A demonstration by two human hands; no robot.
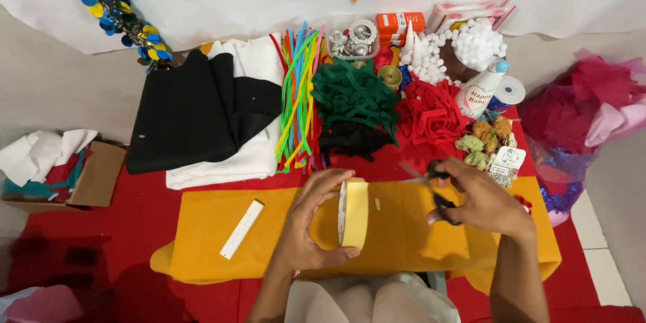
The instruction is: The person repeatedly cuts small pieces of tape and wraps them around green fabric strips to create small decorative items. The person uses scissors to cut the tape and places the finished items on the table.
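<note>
Free room and obstacles, referred to the mustard-yellow felt sheet. Its left half lies bare except for a flat white rectangular strip, with open felt either side of it. Its middle is taken up by the left hand holding an upright roll of pale yellow tape and the right hand holding black-handled scissors; a narrow gap separates tape and scissors. Beyond the sheet's far edge, folded black and white cloth, a bundle of coloured pipe cleaners, a dark green felt-strip heap and a red felt-strip heap form an unbroken barrier. Left of the sheet, bare red ground cloth runs to an open cardboard box.
</note>
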